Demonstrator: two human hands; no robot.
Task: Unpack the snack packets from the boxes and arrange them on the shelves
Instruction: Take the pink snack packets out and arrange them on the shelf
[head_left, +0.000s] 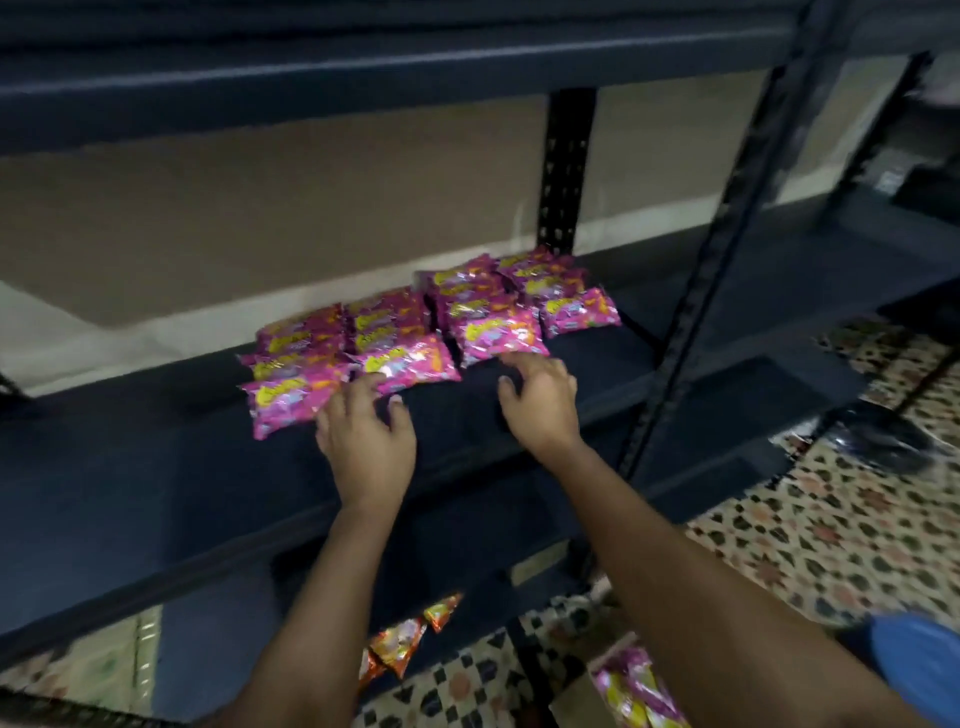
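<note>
Several pink snack packets lie in overlapping rows on the dark shelf. My left hand hovers over the shelf with loosely spread fingers, its fingertips at the front edge of the nearest packets. My right hand is also relaxed and holds nothing, its fingertips just short of a front packet. At the bottom right, more pink packets show inside a cardboard box, partly hidden by my right forearm.
A black perforated upright stands behind the packets and another post to the right. Orange packets lie on the lower level. Patterned tile floor spreads to the right. An upper shelf hangs overhead.
</note>
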